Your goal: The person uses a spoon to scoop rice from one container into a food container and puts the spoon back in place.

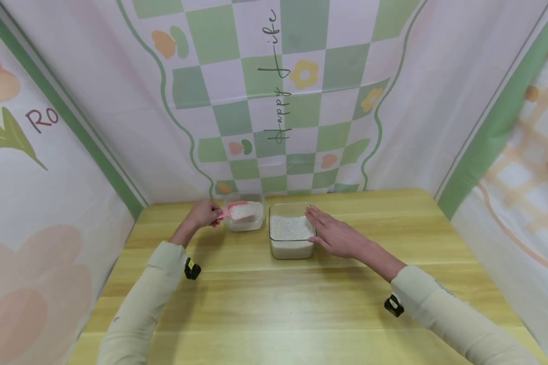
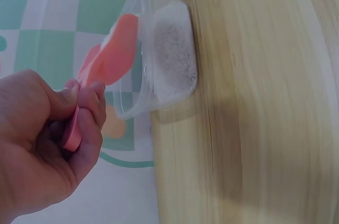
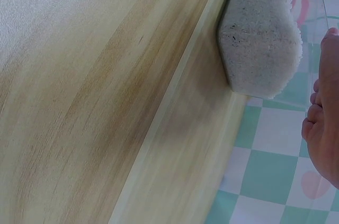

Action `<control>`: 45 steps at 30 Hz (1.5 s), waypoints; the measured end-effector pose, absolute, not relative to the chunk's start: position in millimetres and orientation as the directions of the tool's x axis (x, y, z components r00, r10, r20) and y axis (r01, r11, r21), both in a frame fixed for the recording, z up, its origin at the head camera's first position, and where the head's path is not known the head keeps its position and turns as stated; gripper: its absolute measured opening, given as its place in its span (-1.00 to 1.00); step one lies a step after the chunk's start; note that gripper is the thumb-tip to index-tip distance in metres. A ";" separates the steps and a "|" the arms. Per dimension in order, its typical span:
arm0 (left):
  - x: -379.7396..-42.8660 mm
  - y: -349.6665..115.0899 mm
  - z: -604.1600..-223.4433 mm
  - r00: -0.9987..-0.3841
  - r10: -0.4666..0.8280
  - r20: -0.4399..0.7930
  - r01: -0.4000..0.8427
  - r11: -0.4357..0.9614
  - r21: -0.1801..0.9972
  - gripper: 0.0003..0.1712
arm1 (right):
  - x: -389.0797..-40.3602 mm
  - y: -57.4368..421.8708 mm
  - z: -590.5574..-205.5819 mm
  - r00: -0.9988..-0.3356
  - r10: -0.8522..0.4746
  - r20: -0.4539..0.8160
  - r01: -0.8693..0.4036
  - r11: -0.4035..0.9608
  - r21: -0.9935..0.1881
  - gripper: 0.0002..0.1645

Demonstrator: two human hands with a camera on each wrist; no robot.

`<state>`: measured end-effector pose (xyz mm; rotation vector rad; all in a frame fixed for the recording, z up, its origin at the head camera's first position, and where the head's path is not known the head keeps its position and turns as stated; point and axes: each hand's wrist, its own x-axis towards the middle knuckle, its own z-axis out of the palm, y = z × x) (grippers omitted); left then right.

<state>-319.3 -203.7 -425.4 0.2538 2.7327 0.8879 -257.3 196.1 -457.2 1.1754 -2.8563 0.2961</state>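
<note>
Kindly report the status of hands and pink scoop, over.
Left hand grips pink scoop of rice over plastic container. Right hand at right rim of glass container. No obstacle seen between containers.

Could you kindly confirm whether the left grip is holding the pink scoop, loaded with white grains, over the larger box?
Not quite: the head view shows the pink scoop over the smaller plastic tub, not the larger box beside it. The left grip is indeed holding it, loaded with white grains.

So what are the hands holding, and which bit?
The left hand holds the pink scoop by its handle; the right hand seems just to touch the bigger tub.
</note>
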 end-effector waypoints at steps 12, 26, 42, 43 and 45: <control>-316.3 -203.5 -418.7 -0.958 0.213 -0.190 0.088 0.854 0.513 -0.74 | -257.5 196.4 -457.5 -0.709 -0.696 0.113 -0.705 0.692 -0.154 -0.16; -315.9 -206.9 -414.9 -0.967 0.186 -0.177 0.104 0.914 0.392 -0.80 | -259.1 196.5 -458.3 -0.706 -0.698 0.117 -0.707 0.689 -0.157 -0.16; -313.6 -198.7 -411.7 -0.968 0.250 -0.024 0.247 0.964 0.097 -0.84 | -258.0 196.1 -456.3 -0.710 -0.695 0.111 -0.703 0.691 -0.168 -0.17; -313.2 -197.7 -411.2 -0.967 0.253 -0.017 0.251 0.965 0.075 -0.85 | -257.9 196.1 -456.2 -0.711 -0.694 0.110 -0.702 0.692 -0.168 -0.17; -311.7 -195.5 -410.1 -0.965 0.264 -0.003 0.263 0.964 0.039 -0.90 | -258.0 196.1 -456.0 -0.713 -0.693 0.107 -0.700 0.693 -0.170 -0.17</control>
